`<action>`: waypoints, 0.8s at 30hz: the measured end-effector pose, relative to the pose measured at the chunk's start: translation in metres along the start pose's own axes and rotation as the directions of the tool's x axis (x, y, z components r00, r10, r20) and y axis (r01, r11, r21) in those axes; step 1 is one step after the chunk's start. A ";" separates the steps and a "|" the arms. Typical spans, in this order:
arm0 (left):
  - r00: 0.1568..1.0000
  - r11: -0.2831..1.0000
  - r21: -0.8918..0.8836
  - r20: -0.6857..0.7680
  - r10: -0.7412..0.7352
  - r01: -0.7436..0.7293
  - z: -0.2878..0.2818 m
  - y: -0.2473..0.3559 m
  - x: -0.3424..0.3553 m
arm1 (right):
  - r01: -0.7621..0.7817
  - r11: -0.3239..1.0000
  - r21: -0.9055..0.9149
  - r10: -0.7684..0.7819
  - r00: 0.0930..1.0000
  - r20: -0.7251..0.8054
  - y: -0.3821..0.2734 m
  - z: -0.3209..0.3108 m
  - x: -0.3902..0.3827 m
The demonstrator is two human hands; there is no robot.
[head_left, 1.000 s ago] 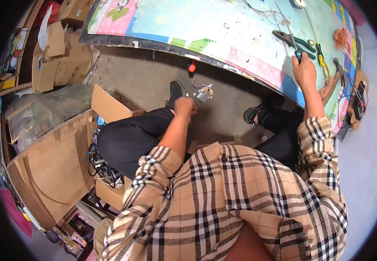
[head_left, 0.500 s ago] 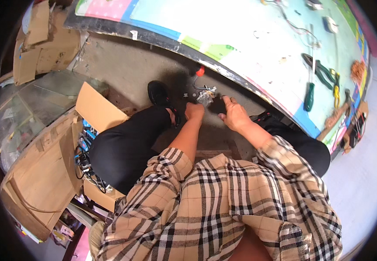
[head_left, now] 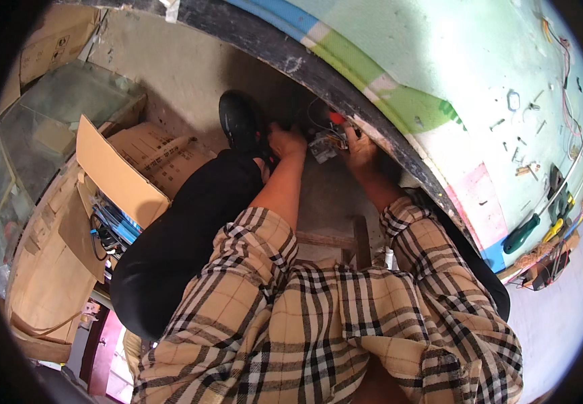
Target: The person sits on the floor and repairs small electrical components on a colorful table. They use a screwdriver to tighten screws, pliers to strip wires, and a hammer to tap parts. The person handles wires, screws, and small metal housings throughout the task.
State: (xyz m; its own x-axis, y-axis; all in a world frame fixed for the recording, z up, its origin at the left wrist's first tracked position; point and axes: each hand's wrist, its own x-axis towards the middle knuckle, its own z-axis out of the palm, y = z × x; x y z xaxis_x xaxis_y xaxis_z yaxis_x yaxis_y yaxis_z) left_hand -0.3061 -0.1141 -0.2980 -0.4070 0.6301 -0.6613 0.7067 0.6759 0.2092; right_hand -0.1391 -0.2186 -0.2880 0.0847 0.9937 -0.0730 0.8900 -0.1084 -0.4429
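Note:
I am bent over the floor under the table edge. My left hand [head_left: 284,141] is low beside my black shoe [head_left: 237,122], fingers curled, their tips too shadowed to tell what they hold. Just right of it lies a small silvery part [head_left: 322,149] with loose wires. My right hand [head_left: 360,148] reaches to that part's right end, its fingers closed on the wired piece below a red object [head_left: 336,118]. A green-handled screwdriver [head_left: 520,236] rests on the tabletop beside pliers [head_left: 556,202].
The mat-covered table [head_left: 480,54] with its dark edge overhangs my hands; small screws and wires lie on it. An open cardboard box [head_left: 116,165] with cables stands left of my leg, beside glass panes [head_left: 49,141] and a wooden board [head_left: 42,276]. A wooden frame [head_left: 325,239] stands below my arms.
My right hand has left the screwdriver on the table and moved down under the edge to the wired part. My left hand has reached forward, and I lean further toward the floor.

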 end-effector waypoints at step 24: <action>0.975 0.846 -0.527 0.219 0.040 0.083 -0.064 0.043 -0.069 | -0.303 0.778 0.550 0.222 0.952 0.209 -0.081 -0.110 0.046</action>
State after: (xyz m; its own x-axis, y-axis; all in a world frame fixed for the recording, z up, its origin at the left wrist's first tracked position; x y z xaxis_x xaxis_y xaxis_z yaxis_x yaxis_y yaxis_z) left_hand -0.2846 -0.1037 -0.1976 -0.2411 0.5577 -0.7943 0.2590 0.8257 0.5011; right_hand -0.1583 -0.1608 -0.1569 0.1845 0.9165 -0.3550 0.4209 -0.4001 -0.8141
